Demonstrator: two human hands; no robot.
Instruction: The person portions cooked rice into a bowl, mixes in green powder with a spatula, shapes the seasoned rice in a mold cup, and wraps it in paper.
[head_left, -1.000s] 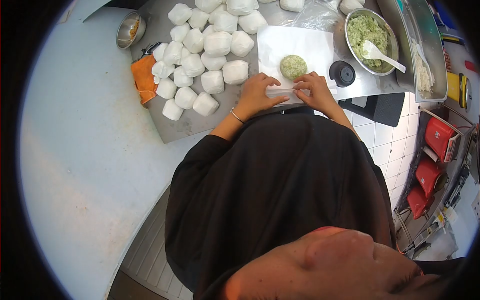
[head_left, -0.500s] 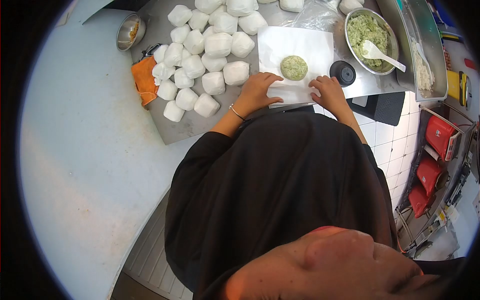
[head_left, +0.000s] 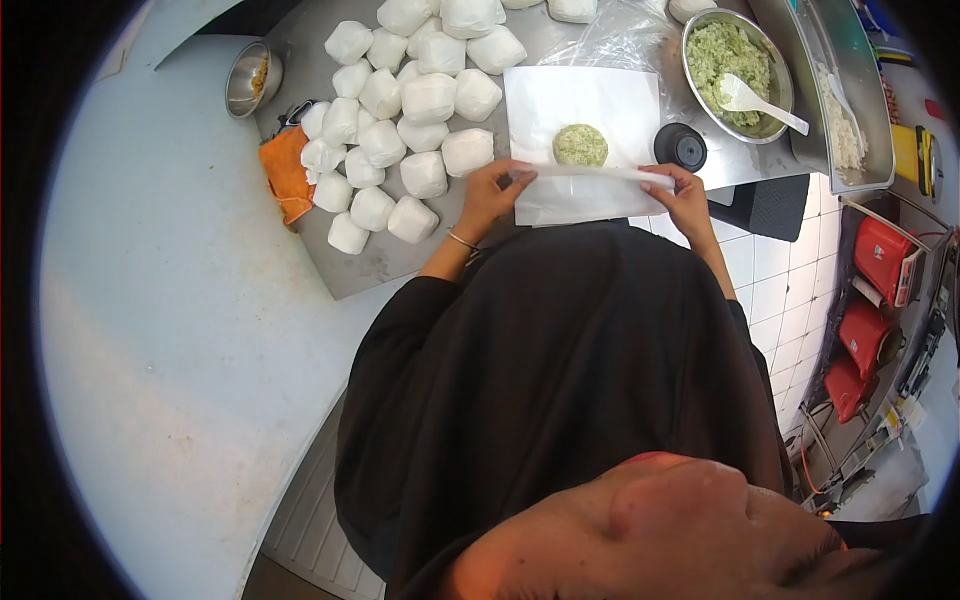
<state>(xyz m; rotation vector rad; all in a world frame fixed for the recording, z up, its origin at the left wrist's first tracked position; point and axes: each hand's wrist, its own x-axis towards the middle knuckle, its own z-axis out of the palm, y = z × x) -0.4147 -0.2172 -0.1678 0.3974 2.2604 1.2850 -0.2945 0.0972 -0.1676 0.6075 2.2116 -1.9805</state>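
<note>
A round, flat patty of green rice (head_left: 580, 145) lies on a white sheet of wrapping paper (head_left: 535, 110). The near edge of that sheet is raised and reaches up to the patty's near side, covering a little of it. At its left corner my left hand (head_left: 489, 197) pinches the edge between thumb and fingers. My right hand (head_left: 686, 203) grips the right corner the same way. More white paper (head_left: 570, 203) shows underneath, close to my body. A black round mould (head_left: 680, 147) stands just beyond my right hand.
Many white wrapped parcels (head_left: 428, 95) crowd the left of the metal table. At the right are a bowl of green rice (head_left: 728, 60) with a white paddle (head_left: 765, 104) and a deep metal tray (head_left: 848, 130). An orange cloth (head_left: 287, 172) and a small bowl (head_left: 254, 78) lie left.
Both hands have closed on the near corners of the wrapping paper. Its near edge has come up and forward over the patty's near side.
</note>
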